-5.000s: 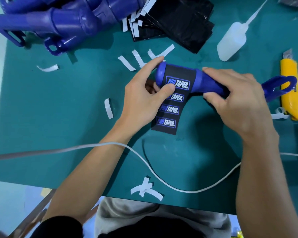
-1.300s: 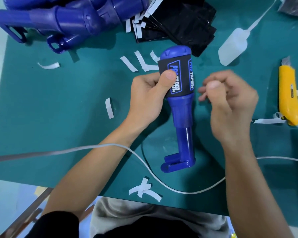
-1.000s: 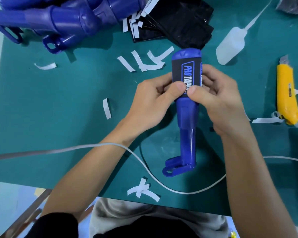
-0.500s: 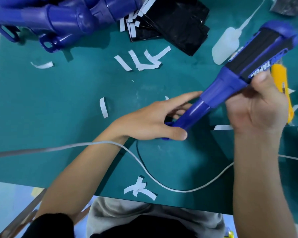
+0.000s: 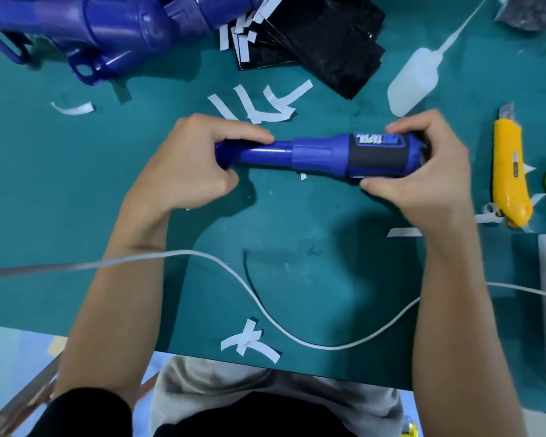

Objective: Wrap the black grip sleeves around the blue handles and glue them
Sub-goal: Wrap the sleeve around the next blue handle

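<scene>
Above green mat point(image 5: 76, 190), left hand point(image 5: 183, 165) is gripping blue handle point(image 5: 312, 152) by its neck; right hand point(image 5: 429, 175) is clamping black grip sleeve point(image 5: 375, 160) (handle judged stiff, light; sleeve soft).

The black grip sleeve point(image 5: 377, 156) on the blue handle point(image 5: 297, 154) carries a blue-and-white logo, upside down: "TAPER" is readable, and the blurred word beside it is probably "PRO". The yellow utility knife point(image 5: 509, 165) has a small label, illegible.

Knife point(image 5: 511, 171) lies right of the handle point(image 5: 312, 154), bottle point(image 5: 413, 83) and sleeves point(image 5: 322, 36) behind it.
</scene>
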Available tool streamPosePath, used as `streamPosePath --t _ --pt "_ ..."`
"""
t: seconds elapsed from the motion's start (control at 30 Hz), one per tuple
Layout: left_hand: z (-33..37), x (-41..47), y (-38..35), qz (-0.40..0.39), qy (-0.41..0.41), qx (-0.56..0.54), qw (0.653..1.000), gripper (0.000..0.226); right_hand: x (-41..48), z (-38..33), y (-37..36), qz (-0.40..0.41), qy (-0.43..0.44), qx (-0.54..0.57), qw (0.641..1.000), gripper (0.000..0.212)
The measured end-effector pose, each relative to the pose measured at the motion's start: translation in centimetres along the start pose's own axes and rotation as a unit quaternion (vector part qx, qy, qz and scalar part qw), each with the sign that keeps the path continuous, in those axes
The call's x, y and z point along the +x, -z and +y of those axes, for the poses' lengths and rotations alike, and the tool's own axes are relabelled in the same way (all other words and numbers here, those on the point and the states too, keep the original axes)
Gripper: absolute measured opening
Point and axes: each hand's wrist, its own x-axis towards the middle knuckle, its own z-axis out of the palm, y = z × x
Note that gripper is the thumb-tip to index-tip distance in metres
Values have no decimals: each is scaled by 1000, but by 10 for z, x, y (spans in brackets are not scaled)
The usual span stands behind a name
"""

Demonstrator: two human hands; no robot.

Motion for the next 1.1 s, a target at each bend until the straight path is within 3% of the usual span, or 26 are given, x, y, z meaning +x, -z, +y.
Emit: streamPosePath --t 0.1,0.2,0.27,0.4,0.5,0.6,0.8,0.87,1.1 --pt "2 1 -10 151 -59 126 979 60 -1 -3 -15 18 -9 -87 996 55" --pt "9 4 -39 267 -189 243 913 42 0 -2 -19 13 -8 -97 995 56" --pt "18 8 -61 231 -238 216 918 53 0 -2 -18 15 -7 -97 995 56" --pt "27 21 -93 139 -231 250 930 84 -1 -5 -19 23 -1 -112 993 54" --pt "26 29 -99 172 -243 250 921 66 -4 -7 -21 27 0 -124 992 59" --pt "24 27 -100 204 -230 243 920 59 -9 -14 -22 65 61 -127 988 62" --pt "23 26 -99 199 -202 237 929 61 -13 -17 -13 94 192 -233 949 14" --pt "22 27 -100 202 -201 232 930 62 -12 -16 -14 91 200 -239 946 6" --pt "22 25 -102 201 -198 212 936 68 -12 -13 -21 68 163 -145 974 9"
